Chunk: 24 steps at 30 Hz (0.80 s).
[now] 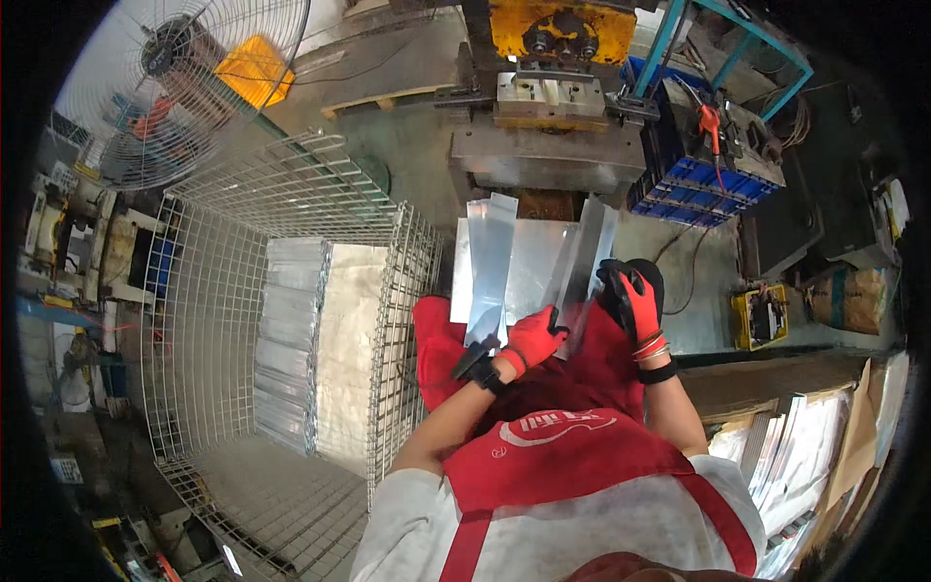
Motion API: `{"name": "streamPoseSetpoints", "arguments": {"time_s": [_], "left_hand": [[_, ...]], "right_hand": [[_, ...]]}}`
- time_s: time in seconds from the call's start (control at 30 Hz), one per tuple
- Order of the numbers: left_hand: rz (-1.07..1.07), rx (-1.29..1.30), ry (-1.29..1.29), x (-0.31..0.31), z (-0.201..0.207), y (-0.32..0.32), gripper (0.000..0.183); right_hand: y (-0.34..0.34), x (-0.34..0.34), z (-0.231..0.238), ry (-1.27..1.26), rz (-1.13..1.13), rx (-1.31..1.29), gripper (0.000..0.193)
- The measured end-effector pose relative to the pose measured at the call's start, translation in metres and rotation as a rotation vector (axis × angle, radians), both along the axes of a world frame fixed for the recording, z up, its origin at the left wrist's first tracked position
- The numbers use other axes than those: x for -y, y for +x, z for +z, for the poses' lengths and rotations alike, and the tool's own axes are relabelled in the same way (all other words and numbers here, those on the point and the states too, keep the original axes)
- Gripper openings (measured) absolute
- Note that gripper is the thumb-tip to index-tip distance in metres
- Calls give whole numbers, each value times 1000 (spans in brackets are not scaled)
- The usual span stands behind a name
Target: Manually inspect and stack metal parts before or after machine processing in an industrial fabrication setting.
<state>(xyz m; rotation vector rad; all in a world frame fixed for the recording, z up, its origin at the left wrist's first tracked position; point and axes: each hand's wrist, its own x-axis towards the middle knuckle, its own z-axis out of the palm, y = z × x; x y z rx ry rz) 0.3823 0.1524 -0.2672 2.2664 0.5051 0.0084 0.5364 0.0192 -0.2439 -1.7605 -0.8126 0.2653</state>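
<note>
Over the lap, gloved L hand (pixel 535 341) sits low btwn two sets of shiny metal strips, fingers partly curled, can't tell if pinching; gloved R hand (pixel 632 299) is bent at the outer edge of the R-side strips (pixel 582 254), grip also unclear. Both sets lie w/ a pale flat sheet (pixel 531 254) under them, L-side strips (pixel 491 260) slightly fanned, press (pixel 549 102) beyond. To the L, a wire cage (pixel 402 281) holds stacked metal pcs (pixel 291 339); blue crate (pixel 693 192) is ahead, R.
</note>
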Motion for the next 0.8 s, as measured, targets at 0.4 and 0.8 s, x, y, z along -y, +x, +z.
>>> {"name": "streamPoseSetpoints", "arguments": {"time_s": [0.4, 0.8], "left_hand": [[131, 304, -1004, -13, 66, -13, 17], [271, 489, -1089, -52, 76, 32, 11]], "right_hand": [[15, -51, 15, 253, 159, -757, 46], [63, -130, 28, 421, 281, -343, 43]]}}
